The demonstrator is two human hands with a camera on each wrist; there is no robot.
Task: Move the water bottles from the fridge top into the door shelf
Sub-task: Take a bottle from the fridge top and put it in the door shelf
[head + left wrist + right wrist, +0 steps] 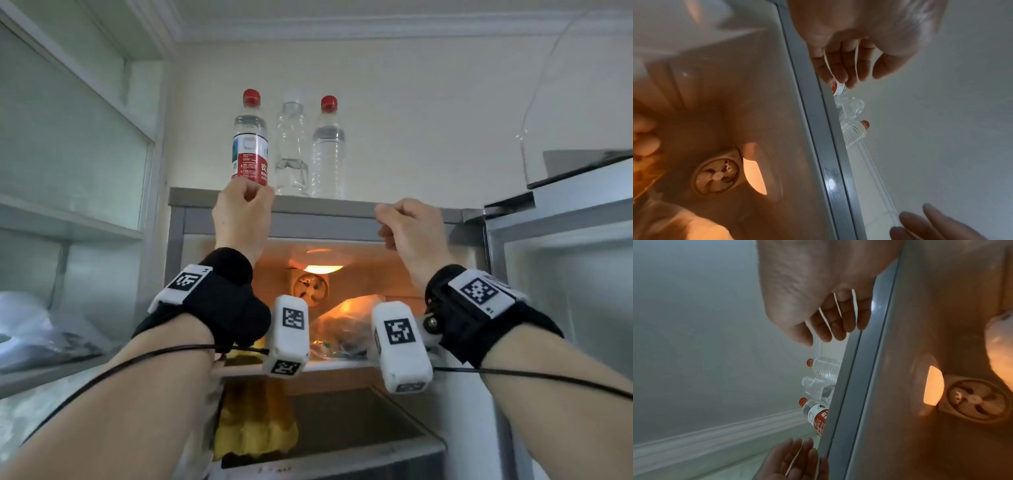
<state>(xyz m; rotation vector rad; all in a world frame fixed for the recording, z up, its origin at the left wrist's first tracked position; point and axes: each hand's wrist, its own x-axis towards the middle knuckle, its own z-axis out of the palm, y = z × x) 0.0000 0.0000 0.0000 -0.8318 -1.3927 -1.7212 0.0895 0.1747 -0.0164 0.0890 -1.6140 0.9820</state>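
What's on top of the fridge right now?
Three bottles stand in a row: a labelled bottle, a clear bottle and an unlabelled red-capped bottle. The left hand covers the labelled bottle's base; anything behind them is out of sight.

— What stands up there?
— Three in a row on the fridge top (359, 204), all upright: the labelled bottle (250, 147), red-capped, my left hand (239, 219) curled round its base; the clear middle bottle (291, 147); the unlabelled red-capped bottle (328, 154) rightmost.

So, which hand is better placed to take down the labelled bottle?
Left. The left hand curls round the labelled bottle at its base, on the fridge top; the right hand holds nothing, farther right.
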